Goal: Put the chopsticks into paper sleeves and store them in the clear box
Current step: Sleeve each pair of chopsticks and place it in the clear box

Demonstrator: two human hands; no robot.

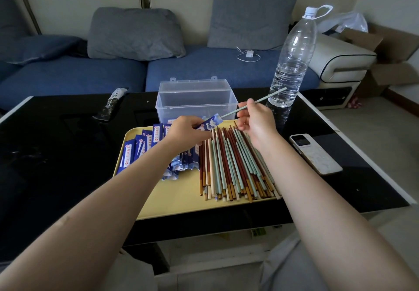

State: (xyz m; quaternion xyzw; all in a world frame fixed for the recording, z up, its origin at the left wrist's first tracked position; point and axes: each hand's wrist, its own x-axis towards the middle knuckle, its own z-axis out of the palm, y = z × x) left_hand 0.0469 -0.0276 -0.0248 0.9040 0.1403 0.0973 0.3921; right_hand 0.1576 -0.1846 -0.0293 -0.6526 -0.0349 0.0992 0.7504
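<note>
A black bench [68, 154] is seen in front of a blue sofa [90, 75], and a yellow tray [176, 202] is set on it near its front edge. A clear box [195, 102], its lid open, is placed just behind the tray. Loose chopsticks [235, 166] are piled on the tray's right half, blue paper sleeves [145, 147] on its left. One blue sleeve [210, 122] is pinched by the left hand [188, 132] above the tray. A pale green chopstick [260, 102] is gripped in the curled fingers of the right hand [256, 120], its tip held at the sleeve's mouth.
</note>
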